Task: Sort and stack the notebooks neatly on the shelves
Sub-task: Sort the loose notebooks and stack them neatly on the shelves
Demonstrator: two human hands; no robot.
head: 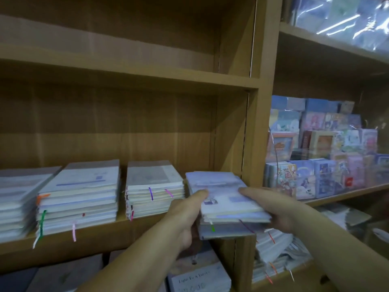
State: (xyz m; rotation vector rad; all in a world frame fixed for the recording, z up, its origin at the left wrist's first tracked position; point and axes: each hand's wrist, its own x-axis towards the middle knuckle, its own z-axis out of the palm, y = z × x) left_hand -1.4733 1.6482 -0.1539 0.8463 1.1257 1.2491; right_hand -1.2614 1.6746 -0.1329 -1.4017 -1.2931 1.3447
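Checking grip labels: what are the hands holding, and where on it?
A notebook stack: left hand on its left edge, right hand on its right edge.

My left grip and my right grip flank a stack of notebooks at the right end of the shelf. Its near edge juts past the shelf's front, just beside the upright panel. Three more stacks sit in a row to its left: the middle stack, the left stack and the far-left stack. Right of the panel, boxed packs stand on a neighbouring shelf, with a loose pile heaped below them.
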